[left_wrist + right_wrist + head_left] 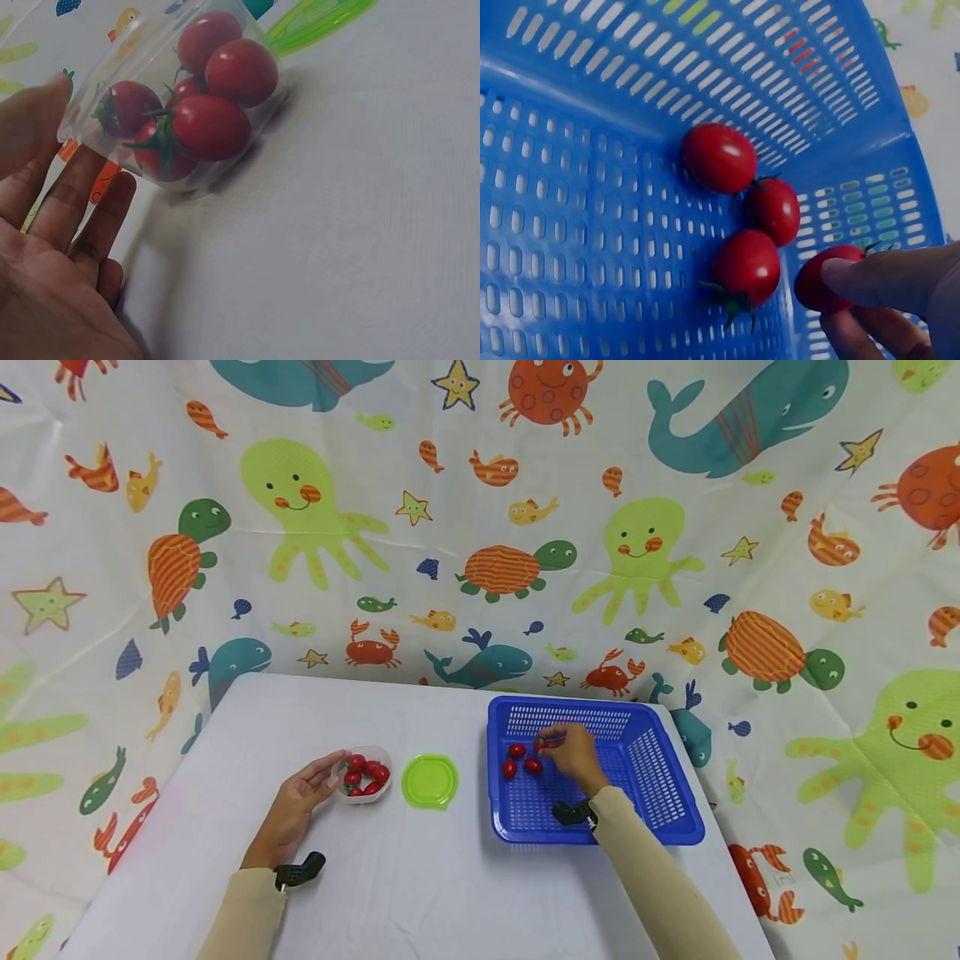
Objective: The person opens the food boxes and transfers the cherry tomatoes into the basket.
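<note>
We've got a cherry tomato (540,745) pinched in our right hand (576,755), inside the blue plastic basket (600,837) by three others; our left hand (298,797), fingers loosely extended, just touches the clear tomato tub (363,799).

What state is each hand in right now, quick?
Left hand: holding the clear container by its edge.
Right hand: closed, pinching a red tomato.
</note>
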{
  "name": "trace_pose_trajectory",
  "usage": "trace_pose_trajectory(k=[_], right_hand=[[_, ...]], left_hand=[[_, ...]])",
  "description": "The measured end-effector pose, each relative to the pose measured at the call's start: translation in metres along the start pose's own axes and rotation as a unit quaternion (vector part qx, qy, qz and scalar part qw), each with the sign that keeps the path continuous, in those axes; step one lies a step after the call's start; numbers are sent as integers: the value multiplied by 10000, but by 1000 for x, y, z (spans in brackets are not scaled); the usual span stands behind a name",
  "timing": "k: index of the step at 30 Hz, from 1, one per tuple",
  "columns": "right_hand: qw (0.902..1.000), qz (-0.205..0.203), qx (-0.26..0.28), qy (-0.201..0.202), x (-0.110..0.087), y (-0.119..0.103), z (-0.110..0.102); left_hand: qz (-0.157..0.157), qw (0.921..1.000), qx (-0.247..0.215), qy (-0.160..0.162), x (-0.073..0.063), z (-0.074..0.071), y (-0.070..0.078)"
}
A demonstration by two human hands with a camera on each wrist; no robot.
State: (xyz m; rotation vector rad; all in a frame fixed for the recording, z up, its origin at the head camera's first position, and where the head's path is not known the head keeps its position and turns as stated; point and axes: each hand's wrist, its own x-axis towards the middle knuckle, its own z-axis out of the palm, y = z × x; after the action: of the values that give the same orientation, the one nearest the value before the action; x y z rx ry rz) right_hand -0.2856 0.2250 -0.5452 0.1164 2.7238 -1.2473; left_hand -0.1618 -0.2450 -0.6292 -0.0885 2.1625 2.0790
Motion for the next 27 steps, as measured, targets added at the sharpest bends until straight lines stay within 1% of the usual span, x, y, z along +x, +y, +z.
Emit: trace_pose_trajectory(k=[7, 19, 27], right_hand=[[9999, 10, -5, -130, 4, 7, 1], [9994, 29, -169, -312, 9, 14, 1], [9991, -40, -292, -310, 9, 16, 1]], left_hand=[[41, 10000, -35, 5, 0, -1, -1], [-33, 10000, 23, 80, 1, 0, 1], [12, 10000, 27, 70, 0, 0, -1]])
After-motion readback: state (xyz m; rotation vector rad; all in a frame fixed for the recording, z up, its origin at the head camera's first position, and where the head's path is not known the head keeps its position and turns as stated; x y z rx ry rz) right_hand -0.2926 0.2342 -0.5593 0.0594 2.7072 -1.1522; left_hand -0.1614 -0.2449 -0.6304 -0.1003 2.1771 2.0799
